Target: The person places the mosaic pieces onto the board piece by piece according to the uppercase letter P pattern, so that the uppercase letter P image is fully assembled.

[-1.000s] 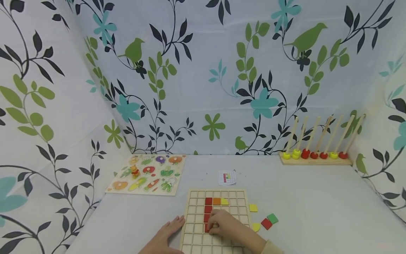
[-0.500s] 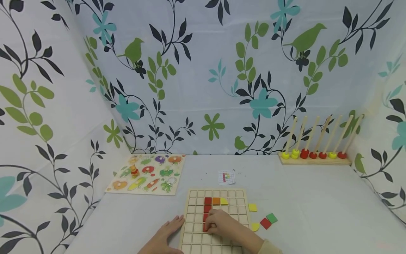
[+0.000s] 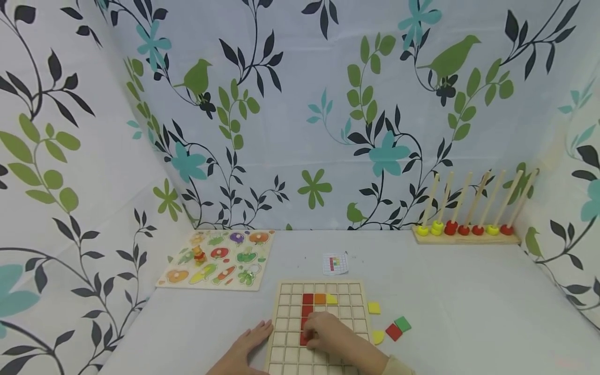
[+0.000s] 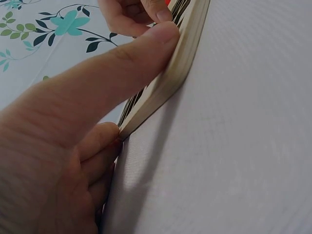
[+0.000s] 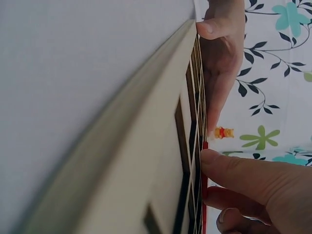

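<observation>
A wooden grid board (image 3: 291, 355) lies flat on the white table. Against its left edge rests my left hand (image 3: 245, 348), fingers extended; in the left wrist view the thumb (image 4: 141, 53) lies along the frame's side. My right hand (image 3: 329, 333) is over the board, its curled thumb and fingers pinching a red square tile (image 3: 303, 339) at the bottom of a red column. The right wrist view shows that thumb on the red tile (image 5: 204, 180) at the grid's surface. Above it, more red tiles (image 3: 307, 310), an orange tile (image 3: 320, 299) and a yellow rounded tile (image 3: 332, 299) fill cells.
Right of the board lie a yellow square (image 3: 374, 308), a yellow rounded piece (image 3: 377, 337), a red tile (image 3: 394, 332) and a green tile (image 3: 402, 323). Behind it is a pattern card (image 3: 335, 264). A vegetable puzzle (image 3: 220, 265) with a small figurine (image 3: 199, 255) and a bead-peg stand (image 3: 469, 237) sit farther back.
Over the last second my right hand barely shifts, its fingers staying at the lowest red tile. My left hand keeps its place at the board's left edge.
</observation>
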